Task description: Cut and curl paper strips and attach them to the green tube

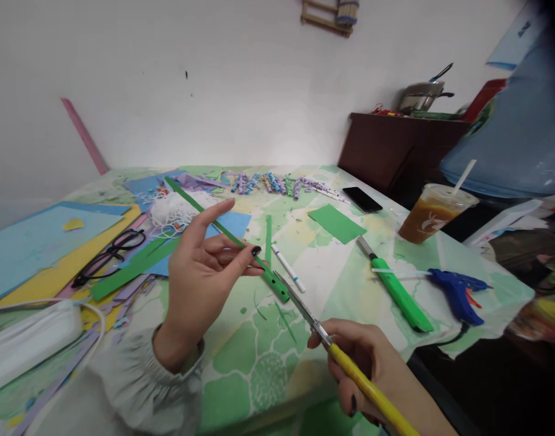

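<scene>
A long narrow green paper strip (pixel 269 277) is pinched between the thumb and fingers of my left hand (pixel 205 266), slanting from upper left to lower right. Small dark holes or notches show near its lower end. My right hand (pixel 372 363) grips a yellow-handled metal tool (pixel 350 366), which looks like scissors or tweezers. The tool's thin tips lie at the strip's lower end; whether they touch it I cannot tell. Below them, thin green slivers (pixel 285 321) lie on the patterned tablecloth (pixel 241 393). A white stick (pixel 289 268) and another green strip (pixel 269 236) lie just beyond.
On the right are a green card (pixel 336 223), a green cutter (pixel 400 293), a blue glue gun (pixel 457 293), a phone (pixel 362 199) and an iced drink (pixel 429 215). Glasses (pixel 109 257), white string (pixel 175 212) and coloured paper (pixel 45 242) lie left. Curled paper pieces (pixel 272 181) sit behind.
</scene>
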### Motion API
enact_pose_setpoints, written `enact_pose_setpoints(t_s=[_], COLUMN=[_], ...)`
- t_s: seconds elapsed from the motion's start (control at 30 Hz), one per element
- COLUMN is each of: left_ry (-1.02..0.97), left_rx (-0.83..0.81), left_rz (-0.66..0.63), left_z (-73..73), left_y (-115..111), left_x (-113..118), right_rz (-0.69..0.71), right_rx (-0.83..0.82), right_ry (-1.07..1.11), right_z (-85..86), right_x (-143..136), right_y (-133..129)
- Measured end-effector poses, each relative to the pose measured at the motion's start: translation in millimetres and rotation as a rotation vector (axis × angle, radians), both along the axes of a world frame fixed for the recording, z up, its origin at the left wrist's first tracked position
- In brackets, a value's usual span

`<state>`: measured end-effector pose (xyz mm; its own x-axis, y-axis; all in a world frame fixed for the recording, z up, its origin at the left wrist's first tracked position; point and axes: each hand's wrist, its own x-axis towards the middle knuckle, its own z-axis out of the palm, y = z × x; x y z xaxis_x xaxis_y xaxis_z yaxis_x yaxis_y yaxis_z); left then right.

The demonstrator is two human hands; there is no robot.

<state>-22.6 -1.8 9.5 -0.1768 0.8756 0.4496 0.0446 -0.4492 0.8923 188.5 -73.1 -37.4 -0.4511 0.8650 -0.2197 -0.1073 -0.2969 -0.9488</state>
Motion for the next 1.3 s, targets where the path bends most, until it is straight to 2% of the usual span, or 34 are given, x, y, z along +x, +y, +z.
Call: enact_pose_setpoints(t_s=[0.6,0.8,1.1,1.3], left_ry=[0.061,0.071,0.092,0.155], left_rx=[0.037,0.020,0.035,0.060], left_rz=[0.037,0.044,0.048,0.075], left_z=[0.1,-0.1,-0.5,-2.4], left_y=[-1,-1,-1,0], left_x=[2,2,2,1], right_rz=[0.009,0.003,0.019,-0.025], right_rx=[-0.037,-0.090,-0.087,-0.053], right_ry=[-0.006,0.021,-0.005,-0.013], right_z=[-2.1,4.2,14.2,5.0], right_x=[-3,-7,-9,-6], right_y=[0,1,1,2])
